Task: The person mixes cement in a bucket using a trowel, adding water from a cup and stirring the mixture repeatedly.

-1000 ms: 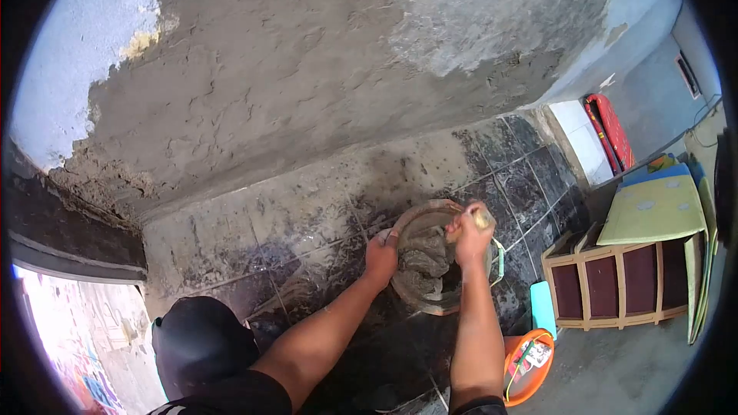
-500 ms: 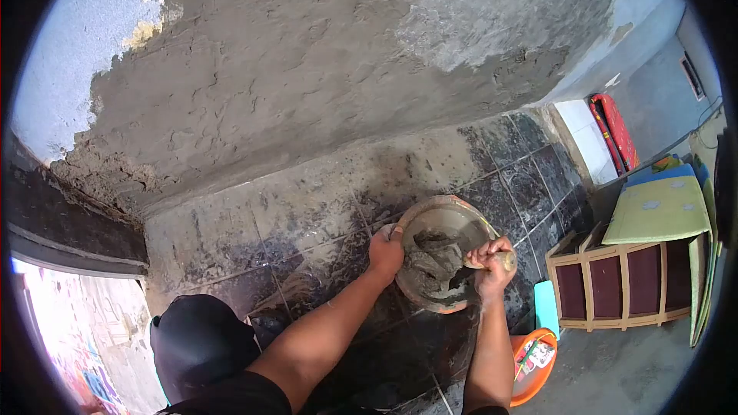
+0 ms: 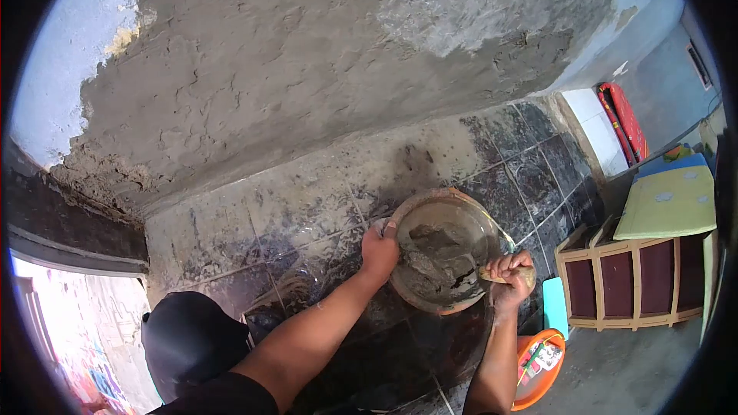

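A round basin (image 3: 411, 207) stands on the dark tiled floor, holding wet grey mortar (image 3: 438, 257). My left hand (image 3: 380, 250) is closed on the basin's left rim, thumb over the edge. At the right rim, my right hand (image 3: 510, 273) is wrapped round the wooden handle (image 3: 492, 273) of what looks like a trowel. Its blade cannot be made out against the mortar. Hollows and folded lumps mark the mortar's surface.
Behind the basin rises a wall (image 3: 269, 69) with rough grey plaster. An orange bucket (image 3: 544, 384) stands near my right forearm, beside a brown shelf unit (image 3: 634, 284). A black rounded object (image 3: 192, 346) is at lower left. Mortar smears cover the floor tiles (image 3: 307, 223).
My right hand has moved right with the handle, from over the mortar to the basin's rim. The lump heaped mid-basin now lies flatter. My left hand stays on the rim.
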Demonstrator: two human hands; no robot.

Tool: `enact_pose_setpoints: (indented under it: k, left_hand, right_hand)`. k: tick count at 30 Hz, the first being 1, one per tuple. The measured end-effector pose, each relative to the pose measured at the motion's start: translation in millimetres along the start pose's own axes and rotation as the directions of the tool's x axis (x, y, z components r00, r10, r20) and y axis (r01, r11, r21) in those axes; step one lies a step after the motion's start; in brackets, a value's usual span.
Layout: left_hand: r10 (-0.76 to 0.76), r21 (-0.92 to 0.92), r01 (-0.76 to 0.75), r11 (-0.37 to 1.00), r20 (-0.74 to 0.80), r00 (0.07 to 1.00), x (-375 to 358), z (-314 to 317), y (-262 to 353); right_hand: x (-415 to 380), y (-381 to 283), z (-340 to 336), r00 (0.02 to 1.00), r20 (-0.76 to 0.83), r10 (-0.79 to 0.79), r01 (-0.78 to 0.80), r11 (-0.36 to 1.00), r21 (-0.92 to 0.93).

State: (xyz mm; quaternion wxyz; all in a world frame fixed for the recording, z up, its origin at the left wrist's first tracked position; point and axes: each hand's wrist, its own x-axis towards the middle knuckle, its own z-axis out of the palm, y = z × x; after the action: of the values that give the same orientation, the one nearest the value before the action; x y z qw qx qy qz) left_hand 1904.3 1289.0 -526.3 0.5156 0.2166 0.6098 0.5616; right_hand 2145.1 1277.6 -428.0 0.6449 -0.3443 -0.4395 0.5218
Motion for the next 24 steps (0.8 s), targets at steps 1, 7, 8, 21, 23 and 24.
enact_pose_setpoints:
  k: [1,7,8,21,23,24]
  left_hand:
    - [-0.004,0.003,0.004,1.000,0.001,1.000,1,1,-2]
    - [-0.001,-0.072,0.001,0.997,0.003,1.000,8,3,-18]
    - [0.013,-0.041,-0.013,0.999,0.008,1.000,10,2,-19]
    - [0.126,0.124,-0.111,0.986,-0.120,0.985,3,10,-10]
    - [0.147,0.171,-0.124,0.977,-0.129,0.981,0,9,-10]
    - [0.152,0.167,-0.130,0.977,-0.128,0.980,-2,9,-5]
  right_hand:
    - [-1,-1,-5,1.000,-0.011,0.000,0.000,1.000,0.010]
    - [-9,-12,-17,0.998,-0.061,-0.001,0.004,0.999,0.051]
    - [-10,-13,-20,0.998,-0.066,-0.003,0.006,0.999,0.050]
    - [20,-58,58,0.929,-0.169,-0.328,0.298,0.938,-0.177]
    - [35,-72,68,0.914,-0.171,-0.368,0.352,0.929,-0.115]
    - [44,-69,75,0.916,-0.168,-0.364,0.348,0.930,-0.118]
